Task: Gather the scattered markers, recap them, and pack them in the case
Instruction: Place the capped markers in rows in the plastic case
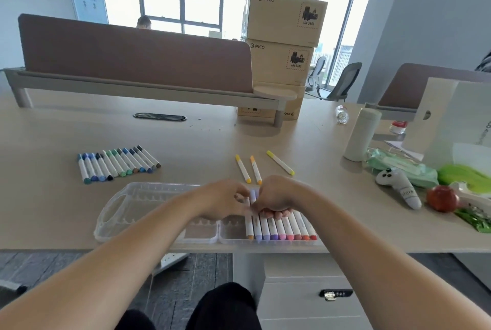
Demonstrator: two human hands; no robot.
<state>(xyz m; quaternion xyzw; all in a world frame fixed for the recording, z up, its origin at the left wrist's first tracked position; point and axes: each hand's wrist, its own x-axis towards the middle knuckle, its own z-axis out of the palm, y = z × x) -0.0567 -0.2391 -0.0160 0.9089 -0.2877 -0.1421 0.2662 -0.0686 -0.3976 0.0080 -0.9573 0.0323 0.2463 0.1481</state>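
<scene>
Left hand (223, 200) & right hand (277, 194) both pinching a lilac marker (253, 193) over the clear case (114, 212); 3 yellowish markers (255, 170) loose on desk (199, 143).

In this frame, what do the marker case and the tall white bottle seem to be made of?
Marker case: clear, glossy moulded plastic; the desk shows through its walls and slots. Tall white bottle: opaque with a matte finish, no glare; coated metal or plastic, cannot tell.

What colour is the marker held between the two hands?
Pale lilac; the marker shows best in the head view.
</scene>
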